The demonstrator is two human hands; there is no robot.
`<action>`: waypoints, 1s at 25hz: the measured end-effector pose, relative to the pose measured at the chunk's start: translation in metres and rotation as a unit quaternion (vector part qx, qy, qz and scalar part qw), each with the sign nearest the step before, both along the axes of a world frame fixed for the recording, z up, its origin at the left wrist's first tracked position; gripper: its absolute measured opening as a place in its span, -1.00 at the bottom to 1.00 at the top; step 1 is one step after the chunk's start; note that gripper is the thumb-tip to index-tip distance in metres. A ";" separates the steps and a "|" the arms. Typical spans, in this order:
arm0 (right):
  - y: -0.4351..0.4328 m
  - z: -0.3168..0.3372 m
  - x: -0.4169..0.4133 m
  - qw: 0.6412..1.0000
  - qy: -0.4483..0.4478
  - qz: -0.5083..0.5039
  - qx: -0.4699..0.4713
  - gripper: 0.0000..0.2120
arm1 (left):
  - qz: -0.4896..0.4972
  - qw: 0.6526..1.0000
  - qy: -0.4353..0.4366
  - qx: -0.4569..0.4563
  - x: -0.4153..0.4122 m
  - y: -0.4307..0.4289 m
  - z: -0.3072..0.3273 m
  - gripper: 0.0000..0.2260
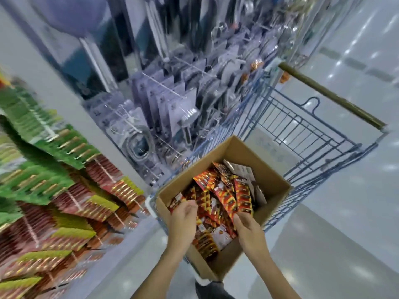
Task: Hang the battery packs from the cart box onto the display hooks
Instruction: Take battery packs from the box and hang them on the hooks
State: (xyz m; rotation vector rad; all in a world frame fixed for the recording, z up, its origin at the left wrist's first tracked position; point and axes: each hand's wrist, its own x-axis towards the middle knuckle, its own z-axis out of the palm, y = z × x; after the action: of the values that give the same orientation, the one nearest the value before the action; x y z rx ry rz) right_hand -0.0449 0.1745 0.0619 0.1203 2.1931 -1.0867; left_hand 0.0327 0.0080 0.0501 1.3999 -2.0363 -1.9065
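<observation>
An open cardboard box (272, 169) sits in a blue wire cart (302, 134) and holds several red and orange battery packs (218, 190). Both my hands reach into the box. My left hand (183, 221) has its fingers curled over the packs at the box's near left side. My right hand (248, 229) pinches the lower edge of an upright red battery pack (239, 197). Display hooks with green and red battery packs (54, 186) fill the left side, blurred by motion.
A rack of grey blister-packed accessories (172, 100) hangs beyond the box. The cart's handle (330, 96) is at the upper right. Glossy pale floor (345, 234) lies to the right. A dark shoe (207, 288) shows below the box.
</observation>
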 end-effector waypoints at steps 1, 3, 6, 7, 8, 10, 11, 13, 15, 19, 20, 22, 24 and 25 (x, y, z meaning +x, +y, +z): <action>0.009 -0.005 -0.007 1.000 -0.002 0.001 0.008 -0.73 | -0.025 0.999 -0.039 -0.020 -0.019 0.006 -0.014 -0.77; 0.023 -0.010 -0.019 1.000 -0.005 0.003 0.023 -0.69 | -0.003 0.992 -0.124 -0.038 -0.051 0.012 -0.037 -0.68; 0.037 -0.010 -0.034 1.000 -0.013 0.004 0.027 -0.69 | 0.052 0.968 -0.240 -0.042 -0.069 0.005 -0.067 -0.67; 0.039 -0.008 -0.039 1.000 -0.018 0.003 0.025 -0.71 | 0.048 0.960 -0.271 -0.039 -0.070 0.000 -0.079 -0.67; 0.042 -0.008 -0.044 0.999 -0.022 0.000 0.023 -0.73 | 0.046 0.954 -0.294 -0.037 -0.070 -0.004 -0.093 -0.65; 0.045 -0.007 -0.050 0.999 -0.027 0.005 0.023 -0.77 | 0.042 0.943 -0.329 -0.025 -0.071 -0.011 -0.113 -0.58; 0.046 -0.005 -0.051 0.999 -0.029 0.010 0.024 -0.80 | 0.032 0.940 -0.338 -0.015 -0.074 -0.012 -0.117 -0.58; 0.047 -0.006 -0.053 0.999 -0.034 0.014 0.026 -0.81 | 0.035 0.935 -0.353 0.007 -0.078 -0.011 -0.124 -0.59; 0.047 -0.006 -0.052 0.999 -0.037 0.021 0.028 -0.80 | 0.051 0.929 -0.367 0.000 -0.081 -0.013 -0.130 -0.51; 0.044 -0.006 -0.047 0.998 -0.041 0.032 0.020 -0.79 | 0.098 0.920 -0.380 -0.007 -0.082 -0.019 -0.143 -0.13; 0.042 -0.007 -0.045 0.998 -0.040 0.037 0.020 -0.79 | 0.106 0.922 -0.372 -0.013 -0.083 -0.018 -0.139 -0.10; 0.039 -0.009 -0.042 0.998 -0.039 0.045 0.016 -0.81 | 0.134 0.927 -0.351 -0.028 -0.085 -0.015 -0.133 -0.08; 0.035 -0.009 -0.040 0.998 -0.040 0.050 0.008 -0.82 | 0.179 0.930 -0.319 -0.013 -0.084 -0.015 -0.129 -0.10; 0.033 -0.011 -0.038 0.998 -0.041 0.051 0.003 -0.80 | 0.196 0.933 -0.302 0.005 -0.082 -0.019 -0.128 -0.14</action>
State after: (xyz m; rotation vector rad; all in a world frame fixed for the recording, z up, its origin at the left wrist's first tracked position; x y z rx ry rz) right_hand -0.0831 0.2073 0.0507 0.0538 2.1065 -1.0006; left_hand -0.0493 -0.0107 -0.0782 2.4049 -1.7135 -1.4332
